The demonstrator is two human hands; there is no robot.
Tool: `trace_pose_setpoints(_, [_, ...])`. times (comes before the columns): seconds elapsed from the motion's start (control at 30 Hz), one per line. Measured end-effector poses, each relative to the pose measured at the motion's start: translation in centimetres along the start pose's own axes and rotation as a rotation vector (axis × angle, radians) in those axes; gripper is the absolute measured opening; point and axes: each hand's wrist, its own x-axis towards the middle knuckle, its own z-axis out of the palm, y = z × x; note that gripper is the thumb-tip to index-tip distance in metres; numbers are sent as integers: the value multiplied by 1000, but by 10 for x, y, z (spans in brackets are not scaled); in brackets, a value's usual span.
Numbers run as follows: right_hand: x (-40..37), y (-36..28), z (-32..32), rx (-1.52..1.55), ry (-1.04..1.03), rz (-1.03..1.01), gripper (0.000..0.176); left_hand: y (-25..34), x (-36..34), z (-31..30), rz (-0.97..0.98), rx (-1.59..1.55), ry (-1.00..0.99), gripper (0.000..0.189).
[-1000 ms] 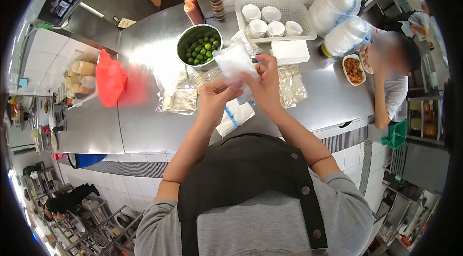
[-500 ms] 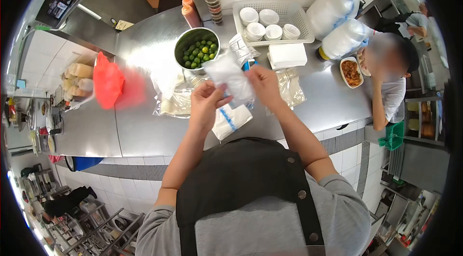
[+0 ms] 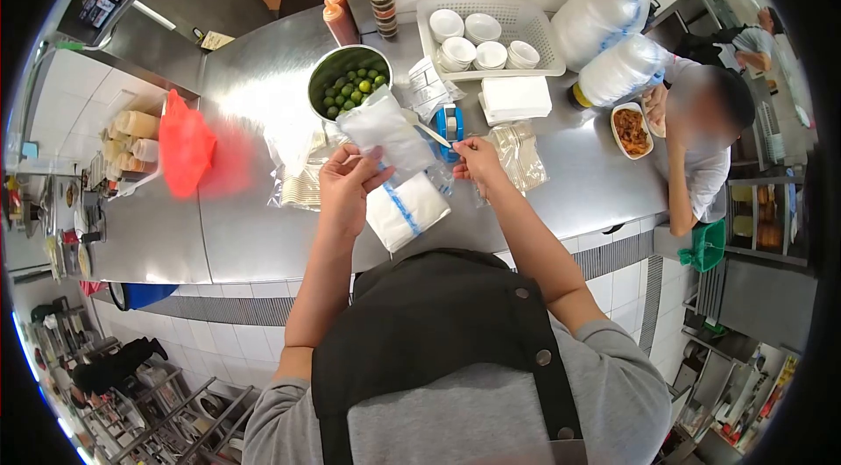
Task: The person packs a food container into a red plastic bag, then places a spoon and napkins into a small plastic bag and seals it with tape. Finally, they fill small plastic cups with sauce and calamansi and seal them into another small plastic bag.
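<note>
My left hand (image 3: 350,180) pinches the lower left edge of a translucent white plastic bag (image 3: 385,130). My right hand (image 3: 477,161) is closed on the end of a thin pale strip (image 3: 431,133), which reaches up and left to the bag. Just behind my right hand stands a blue tape dispenser (image 3: 449,125). Below the bag lies a folded white stack with a blue band (image 3: 407,211). A metal pot of green limes (image 3: 351,57) is behind the bag. Clear packs of wrapped utensils lie on the left (image 3: 302,187) and right (image 3: 519,154).
White bowls sit in a basket (image 3: 550,40), with a napkin stack (image 3: 515,99) in front. Sauce bottles (image 3: 339,18) and stacked cups (image 3: 383,9) stand at the back. Red bags (image 3: 186,145) hang left. At the right, a person (image 3: 705,141) sits by a food tray (image 3: 632,131).
My right hand has moved slightly down from the bag, and the pale strip now shows between them. The bag is tilted and shifted left; the blue dispenser is more visible.
</note>
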Motion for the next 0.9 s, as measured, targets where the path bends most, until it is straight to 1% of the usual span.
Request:
trace_pose_setpoints(0.07, [1,-1,1,12,2,18,19,-3,-3,1,-20,14,30,13])
trace_pose_setpoints(0.13, [6,1,1,-43,7,-5,20,-6,-4,2,-35,23,52,14])
trace_pose_setpoints(0.27, [12,2,1,-68,22,-30,22,-15,-6,-3,-55,19,40,14])
trace_pose_setpoints(0.37, [-10,-20,8,122,42,-33,21,-19,-8,-7,-55,27,25,13])
trace_pose_setpoints(0.47, [8,-10,2,90,0,-53,19,-21,-12,-9,-75,34,37,14])
trace_pose_setpoints(0.6, [3,1,1,156,-22,-100,15,-26,-12,-7,-115,54,22,14])
trace_pose_setpoints(0.7, [-2,21,3,218,-47,-243,16,-31,-15,-4,-113,64,12,12])
trace_pose_setpoints(0.8, [-14,31,11,247,27,-396,18,-35,-15,-5,-123,77,2,11])
trace_pose_setpoints(0.83, [-9,40,9,214,8,-426,20,-36,-14,-6,-124,76,-4,11])
trace_pose_setpoints(0.9, [-2,56,8,144,43,-474,19,-37,-14,-5,-119,88,-7,11])
